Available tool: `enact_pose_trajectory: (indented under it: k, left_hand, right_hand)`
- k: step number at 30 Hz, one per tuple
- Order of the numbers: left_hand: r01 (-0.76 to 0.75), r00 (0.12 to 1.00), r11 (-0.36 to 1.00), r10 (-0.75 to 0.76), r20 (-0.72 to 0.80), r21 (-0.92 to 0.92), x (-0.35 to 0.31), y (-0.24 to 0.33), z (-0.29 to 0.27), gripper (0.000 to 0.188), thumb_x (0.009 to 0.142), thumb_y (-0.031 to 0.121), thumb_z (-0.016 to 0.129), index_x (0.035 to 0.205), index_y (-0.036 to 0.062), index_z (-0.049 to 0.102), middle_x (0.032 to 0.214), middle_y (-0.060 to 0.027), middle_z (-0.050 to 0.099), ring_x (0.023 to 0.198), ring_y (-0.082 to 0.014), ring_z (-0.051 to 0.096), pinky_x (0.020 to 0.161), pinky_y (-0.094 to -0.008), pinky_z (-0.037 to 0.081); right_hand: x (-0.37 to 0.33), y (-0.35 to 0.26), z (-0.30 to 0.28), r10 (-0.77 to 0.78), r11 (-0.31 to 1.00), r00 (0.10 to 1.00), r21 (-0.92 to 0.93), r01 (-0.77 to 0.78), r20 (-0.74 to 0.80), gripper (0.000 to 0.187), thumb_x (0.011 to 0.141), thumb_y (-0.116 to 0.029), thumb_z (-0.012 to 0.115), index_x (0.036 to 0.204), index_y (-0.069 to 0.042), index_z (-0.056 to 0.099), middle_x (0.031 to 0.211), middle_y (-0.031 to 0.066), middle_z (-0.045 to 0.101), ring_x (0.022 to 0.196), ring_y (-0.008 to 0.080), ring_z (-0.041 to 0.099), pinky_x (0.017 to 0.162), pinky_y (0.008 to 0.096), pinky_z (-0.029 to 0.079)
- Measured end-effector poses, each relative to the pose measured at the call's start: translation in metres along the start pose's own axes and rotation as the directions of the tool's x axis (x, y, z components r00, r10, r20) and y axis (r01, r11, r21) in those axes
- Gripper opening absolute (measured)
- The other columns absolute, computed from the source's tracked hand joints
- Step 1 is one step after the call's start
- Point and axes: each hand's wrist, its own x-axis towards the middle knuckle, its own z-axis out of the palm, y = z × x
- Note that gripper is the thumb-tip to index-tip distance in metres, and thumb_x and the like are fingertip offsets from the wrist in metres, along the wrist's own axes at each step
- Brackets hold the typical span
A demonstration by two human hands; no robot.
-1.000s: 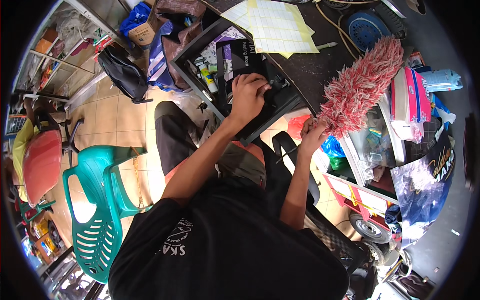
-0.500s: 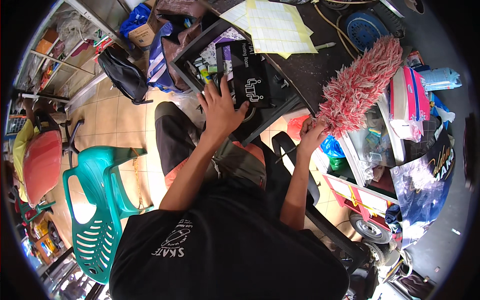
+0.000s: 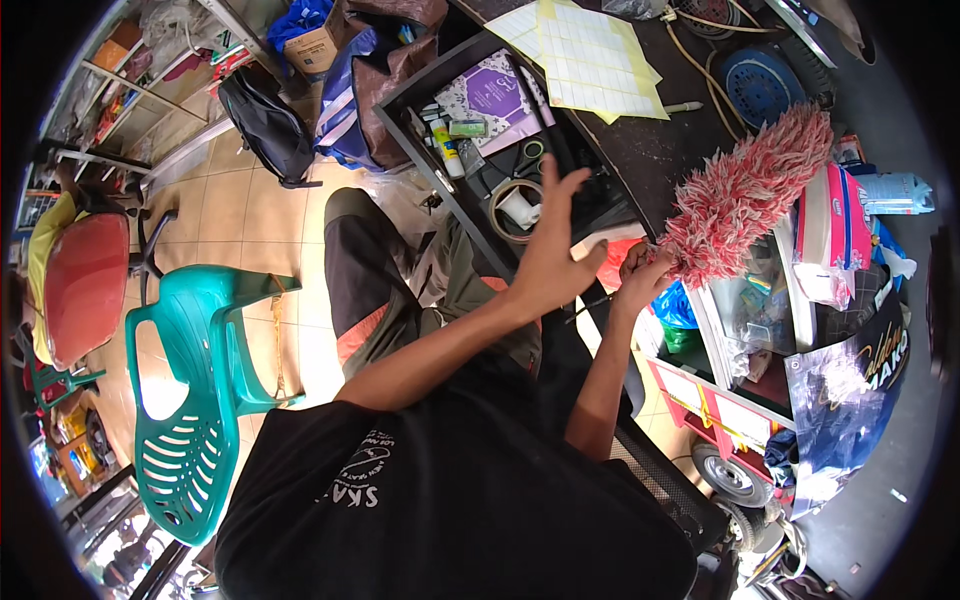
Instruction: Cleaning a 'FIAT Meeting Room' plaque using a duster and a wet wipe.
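Observation:
My right hand (image 3: 642,282) is closed round the handle end of a fluffy red-and-white duster (image 3: 745,200), whose head points to the far right over the desk edge. My left hand (image 3: 558,240) hovers above the near right part of an open dark drawer (image 3: 440,180), fingers apart and holding nothing. Inside the drawer lie a purple-and-white patterned card (image 3: 492,95), a yellow glue tube (image 3: 447,148), a green box (image 3: 468,128), scissors (image 3: 532,152) and a tape roll (image 3: 507,212). A narrow dark strip (image 3: 545,118) crosses the drawer's right side; its kind is unclear.
Yellow-edged paper sheets (image 3: 600,65) and a white marker (image 3: 684,107) lie on the dark desk (image 3: 655,165). A pink-and-white pack (image 3: 835,215) stands right of the duster. On the left are a green plastic chair (image 3: 190,400), a red chair (image 3: 88,290) and a black backpack (image 3: 265,125).
My left hand has lifted off the black sign plate and moved right. The plate's broad face no longer shows, and the drawer's contents are uncovered. My right hand still grips the duster.

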Motion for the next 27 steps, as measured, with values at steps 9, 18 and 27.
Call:
enact_pose_trajectory:
  k: [9, 18, 27]
  left_hand:
    - [-0.115, 0.988, 0.978, 0.131, 0.085, -0.176, 0.011, -0.008, 0.016, 0.079, 0.082, -0.005, 0.061, 0.150, 0.0028, 0.022, 0.161, -0.0217, -0.003, 0.142, -0.0334, 0.031, 0.112, -0.0423, 0.033]
    - [-0.027, 0.995, 0.984, 0.043, 0.085, -0.175, 0.007, -0.010, 0.005, 0.073, 0.078, -0.003, 0.061, 0.144, 0.0008, 0.029, 0.161, -0.0208, 0.009, 0.131, -0.0382, 0.045, 0.106, -0.0410, 0.040]
    - [-0.143, 0.982, 0.940, 0.173, -0.072, 0.309, 0.013, -0.011, -0.036, 0.049, 0.075, -0.001, 0.063, 0.123, 0.0039, 0.054, 0.129, -0.0149, 0.058, 0.116, -0.0347, 0.055, 0.099, -0.0425, 0.043]
  right_hand:
    - [0.006, 0.011, -0.007, -0.003, 0.998, 1.000, 0.060, 0.005, -0.027, 0.046, 0.100, -0.041, 0.047, 0.068, -0.013, 0.030, 0.054, -0.0033, 0.031, 0.048, 0.0061, 0.028, 0.044, 0.0251, 0.016]
    - [0.002, 0.002, 0.000, 0.026, 0.996, 0.999, 0.085, -0.023, -0.040, 0.041, 0.100, -0.039, 0.047, 0.071, -0.013, 0.031, 0.055, -0.0028, 0.032, 0.048, 0.0067, 0.030, 0.044, 0.0246, 0.017]
    - [0.001, 0.002, 0.000, 0.002, 0.999, 1.000, 0.043, -0.001, -0.023, 0.045, 0.101, -0.039, 0.044, 0.068, -0.014, 0.029, 0.053, -0.0017, 0.033, 0.045, 0.0065, 0.028, 0.043, 0.0256, 0.016]
